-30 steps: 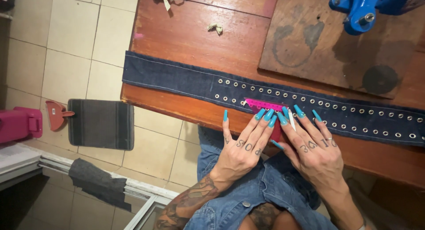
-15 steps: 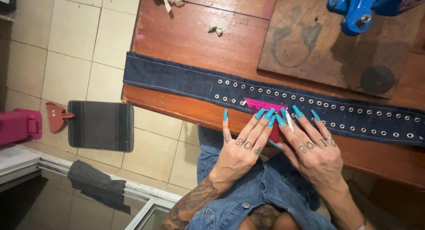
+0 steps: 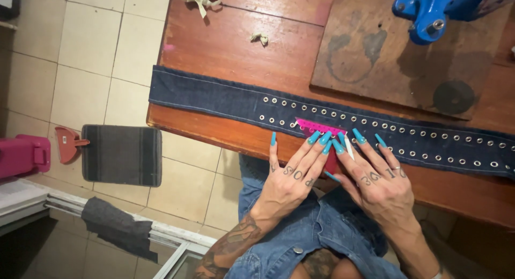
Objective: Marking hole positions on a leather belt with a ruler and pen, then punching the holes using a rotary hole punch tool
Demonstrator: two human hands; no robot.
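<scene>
Both hands lay flat at the table's (image 3: 225,53) near edge: left hand (image 3: 292,177) and right hand (image 3: 378,182), fingers spread wide, pressed on a pink ruler (image 3: 321,127) without gripping. The ruler sat on the studded denim strip (image 3: 214,99), at twelve o'clock from the fingertips.

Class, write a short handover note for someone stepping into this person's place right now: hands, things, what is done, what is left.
Left hand: flat, fingertips on the pink ruler.
Right hand: flat beside it, fingertips at the denim strip; a thin white stick shows between the fingers.
The strip lies across the wooden table.
Done: two rows of metal eyelets run from mid-strip rightward.
Left: the strip's left stretch has none.
</scene>
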